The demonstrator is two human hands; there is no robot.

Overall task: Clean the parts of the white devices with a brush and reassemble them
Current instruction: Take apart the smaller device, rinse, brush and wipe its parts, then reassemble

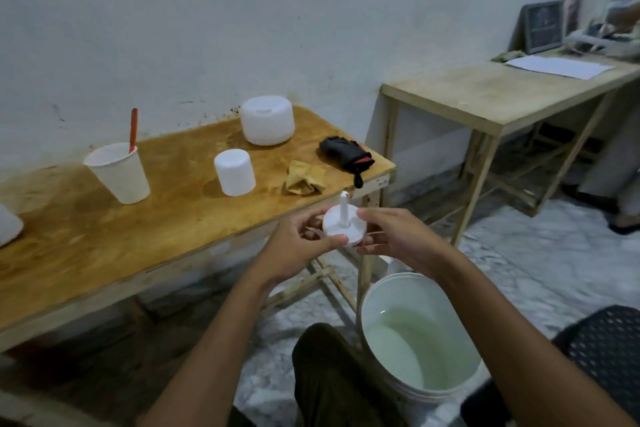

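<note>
Both hands hold a round white device base (341, 224) with a thin upright stem, in the air just off the wooden table's (104, 239) right front corner. My left hand (298, 246) grips its left rim, thumb on the front edge. From the other side, my right hand (398, 236) pinches the right rim. On the table stand a small white cover (234, 172) and a larger white dome-shaped device (267, 120). A red-handled brush (133, 130) stands in a white paper cup (119, 173).
A crumpled yellow cloth (305, 177) and a black glove (347, 155) lie near the table's right edge. A white bucket (419, 333) with pale liquid stands on the floor below my right arm. A second wooden table (491, 97) with paper stands at the right. A black chair (606, 350) is at lower right.
</note>
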